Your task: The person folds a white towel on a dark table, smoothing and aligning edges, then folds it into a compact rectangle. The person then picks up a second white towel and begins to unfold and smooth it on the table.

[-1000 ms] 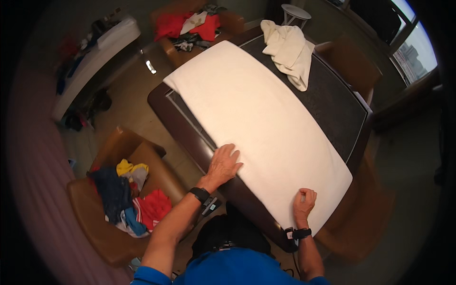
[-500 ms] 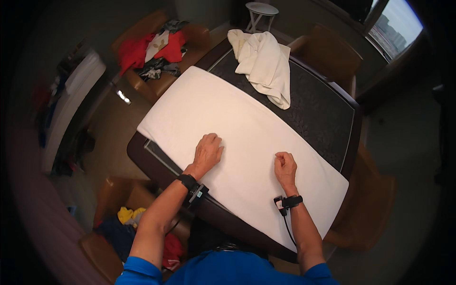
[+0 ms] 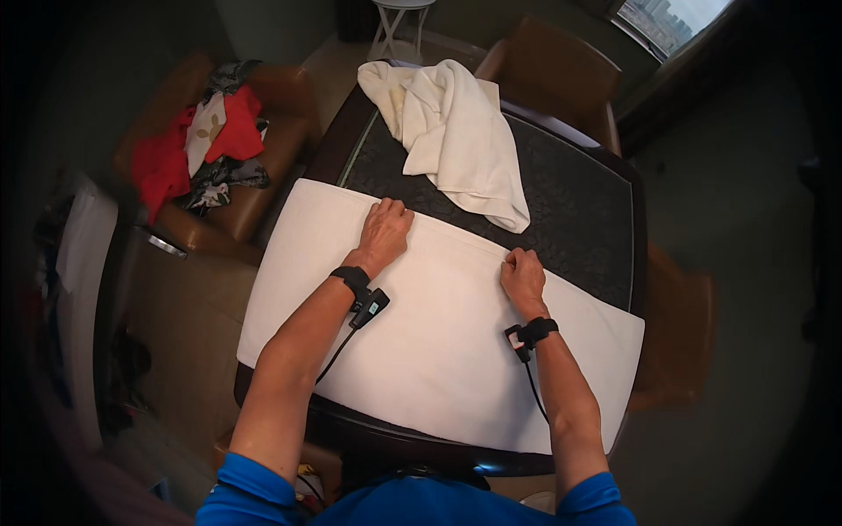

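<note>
A white towel (image 3: 438, 342) lies spread flat across the near part of a dark table (image 3: 579, 210). At its far edge, left of the middle, my left hand (image 3: 386, 230) is closed with the fingers curled down on the cloth. My right hand (image 3: 524, 280) pinches the same edge farther right. The fingertips of both hands are partly hidden. Just beyond the edge, a rumpled cream towel (image 3: 469, 145) lies heaped on the table. Each wrist wears a black strap with a small device and a cable.
A brown armchair (image 3: 189, 232) at the far left holds red, white and patterned clothes (image 3: 210, 145). Other brown chairs (image 3: 557, 70) stand behind and right of the table. A small white stool (image 3: 399, 22) stands beyond it. A pale shelf-like unit (image 3: 83, 254) is at the left.
Both hands have moved away from me, from the middle of the white towel to its far edge. The view has turned, and the white towel's far edge now lies nearer.
</note>
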The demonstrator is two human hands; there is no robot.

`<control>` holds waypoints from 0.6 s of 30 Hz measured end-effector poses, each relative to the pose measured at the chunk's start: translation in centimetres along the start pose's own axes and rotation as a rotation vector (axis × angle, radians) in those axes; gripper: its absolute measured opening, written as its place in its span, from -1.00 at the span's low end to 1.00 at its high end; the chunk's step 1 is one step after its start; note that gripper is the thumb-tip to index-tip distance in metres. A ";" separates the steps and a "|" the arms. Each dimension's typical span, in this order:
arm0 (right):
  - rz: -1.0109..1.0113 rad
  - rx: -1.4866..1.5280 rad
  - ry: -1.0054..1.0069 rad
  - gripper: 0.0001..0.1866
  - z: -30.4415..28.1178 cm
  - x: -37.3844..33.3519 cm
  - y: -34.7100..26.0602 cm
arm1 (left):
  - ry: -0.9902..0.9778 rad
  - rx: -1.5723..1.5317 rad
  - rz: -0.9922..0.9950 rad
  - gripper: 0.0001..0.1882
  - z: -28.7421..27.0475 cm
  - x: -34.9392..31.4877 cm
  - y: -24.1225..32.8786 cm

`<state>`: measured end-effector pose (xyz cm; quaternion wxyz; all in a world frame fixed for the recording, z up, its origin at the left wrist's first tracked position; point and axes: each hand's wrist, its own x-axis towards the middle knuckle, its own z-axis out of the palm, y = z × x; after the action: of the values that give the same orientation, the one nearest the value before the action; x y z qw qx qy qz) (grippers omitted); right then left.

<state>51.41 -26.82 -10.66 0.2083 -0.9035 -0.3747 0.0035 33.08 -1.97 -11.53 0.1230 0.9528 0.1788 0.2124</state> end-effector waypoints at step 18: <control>0.010 0.090 0.299 -0.72 1.6 -1.0 -0.7 | 0.282 -0.144 -0.226 -0.67 -4.6 -8.2 1.9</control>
<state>49.97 -26.49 -11.99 0.3020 -0.8855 -0.3345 -0.1134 24.62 -6.23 -9.86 0.1875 0.8762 0.2846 0.3409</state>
